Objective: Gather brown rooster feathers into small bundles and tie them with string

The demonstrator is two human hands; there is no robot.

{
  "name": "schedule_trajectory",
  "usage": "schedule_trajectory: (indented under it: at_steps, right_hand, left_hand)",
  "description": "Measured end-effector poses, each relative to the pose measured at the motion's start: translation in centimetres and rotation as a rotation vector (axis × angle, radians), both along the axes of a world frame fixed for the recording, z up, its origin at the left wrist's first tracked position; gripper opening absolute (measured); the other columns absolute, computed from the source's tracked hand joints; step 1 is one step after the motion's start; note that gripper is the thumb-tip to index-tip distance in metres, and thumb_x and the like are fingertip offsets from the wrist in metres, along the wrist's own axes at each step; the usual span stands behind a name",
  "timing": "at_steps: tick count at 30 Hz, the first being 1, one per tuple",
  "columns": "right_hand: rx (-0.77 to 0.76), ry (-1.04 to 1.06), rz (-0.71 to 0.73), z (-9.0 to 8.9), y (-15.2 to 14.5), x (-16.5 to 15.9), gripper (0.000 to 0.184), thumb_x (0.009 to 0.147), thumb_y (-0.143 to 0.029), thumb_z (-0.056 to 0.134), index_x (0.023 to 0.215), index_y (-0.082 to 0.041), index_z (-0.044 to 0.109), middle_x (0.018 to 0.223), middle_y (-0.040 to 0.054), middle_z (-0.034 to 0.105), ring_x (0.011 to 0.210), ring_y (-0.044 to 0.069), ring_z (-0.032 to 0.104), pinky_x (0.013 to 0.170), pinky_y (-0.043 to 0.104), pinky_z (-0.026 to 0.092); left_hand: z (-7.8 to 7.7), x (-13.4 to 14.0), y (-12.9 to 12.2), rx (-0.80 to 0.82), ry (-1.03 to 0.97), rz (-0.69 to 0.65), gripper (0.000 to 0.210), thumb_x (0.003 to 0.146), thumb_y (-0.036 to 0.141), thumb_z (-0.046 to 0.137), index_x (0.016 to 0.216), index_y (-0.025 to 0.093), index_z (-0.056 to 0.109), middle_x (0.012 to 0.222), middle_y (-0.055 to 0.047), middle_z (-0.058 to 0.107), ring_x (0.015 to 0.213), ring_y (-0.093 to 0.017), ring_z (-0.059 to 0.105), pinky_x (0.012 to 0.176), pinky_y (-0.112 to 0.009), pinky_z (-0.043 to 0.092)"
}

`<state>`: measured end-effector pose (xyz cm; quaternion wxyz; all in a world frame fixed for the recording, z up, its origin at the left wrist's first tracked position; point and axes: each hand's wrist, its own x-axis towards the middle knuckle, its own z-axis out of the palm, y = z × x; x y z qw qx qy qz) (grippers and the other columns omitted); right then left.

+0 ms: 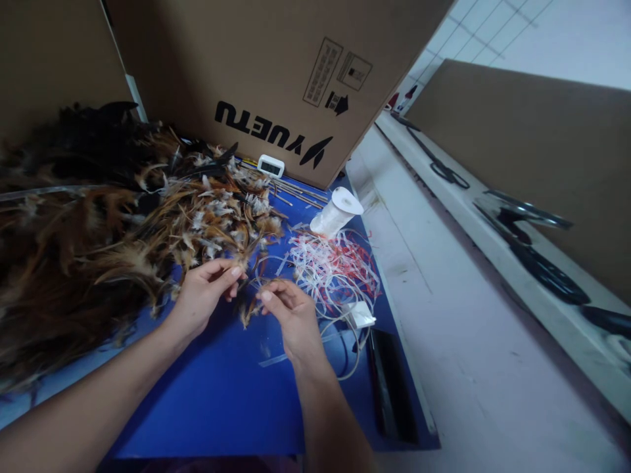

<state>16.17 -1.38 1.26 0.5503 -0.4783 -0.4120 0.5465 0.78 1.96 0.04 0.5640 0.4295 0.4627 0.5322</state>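
My left hand (201, 294) pinches a small brown feather (240, 261) between thumb and index finger, at the near edge of a big feather pile (211, 217). To its right, my right hand (292, 315) is closed in a pinch, thumb against index finger; whatever thin thing it may hold is too small to make out. Small dark and tan feathers (245, 316) lie or hang in the gap between both hands. Just beyond the right hand is a tangle of white and red plastic strips (335, 266).
The blue tabletop (221, 401) bears a white spool (336, 211), thin sticks (300, 192), a small digital display (271, 166), a white plug with cable (359, 315) and a black flat object (391, 387). A cardboard box (256, 66) stands behind. Scissors (446, 172) rest on the right ledge.
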Motion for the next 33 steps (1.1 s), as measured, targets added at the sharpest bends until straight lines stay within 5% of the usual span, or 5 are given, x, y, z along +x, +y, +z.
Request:
schedule_trajectory:
  at_steps: [5, 12, 20, 33]
  right_hand:
    - [0.053, -0.073, -0.08, 0.2, -0.2, 0.2, 0.009, 0.074, -0.025, 0.071, 0.074, -0.02, 0.064, 0.068, -0.0034, 0.059, 0.059, 0.01, 0.052, 0.058, 0.024, 0.044]
    - [0.115, -0.169, -0.129, 0.9, -0.9, 0.0, 0.006, 0.078, -0.024, 0.069, 0.082, -0.021, 0.066, 0.075, 0.0001, 0.068, 0.07, 0.014, 0.063, 0.067, 0.028, 0.052]
    - [0.358, -0.353, -0.158, -0.1, -0.6, 0.5, 0.002, 0.082, -0.02, 0.067, 0.084, -0.022, 0.067, 0.084, 0.0003, 0.06, 0.078, 0.014, 0.06, 0.072, 0.029, 0.049]
    - [0.346, -0.393, -0.12, -0.3, -0.3, 0.5, 0.0, 0.082, -0.02, 0.067, 0.082, -0.021, 0.067, 0.079, -0.0004, 0.058, 0.074, 0.013, 0.058, 0.068, 0.028, 0.047]
  left_hand:
    - [-0.3, 0.2, -0.4, 0.016, 0.076, -0.063, 0.02, 0.078, 0.035, 0.069, 0.071, 0.016, 0.067, 0.059, 0.001, 0.059, 0.05, -0.008, 0.048, 0.047, -0.02, 0.04]
    - [-0.6, 0.4, -0.8, 0.088, 0.231, -0.146, 0.02, 0.08, 0.036, 0.066, 0.075, 0.017, 0.069, 0.057, 0.002, 0.059, 0.048, -0.009, 0.049, 0.047, -0.02, 0.04]
    - [0.2, 0.5, -1.2, 0.167, 0.326, -0.194, 0.021, 0.081, 0.033, 0.062, 0.072, 0.015, 0.068, 0.052, 0.003, 0.058, 0.046, -0.009, 0.051, 0.046, -0.018, 0.04]
    - [-0.3, 0.6, -1.3, 0.195, 0.326, -0.226, 0.02, 0.083, 0.033, 0.061, 0.076, 0.016, 0.07, 0.059, 0.001, 0.063, 0.048, -0.009, 0.055, 0.048, -0.019, 0.044]
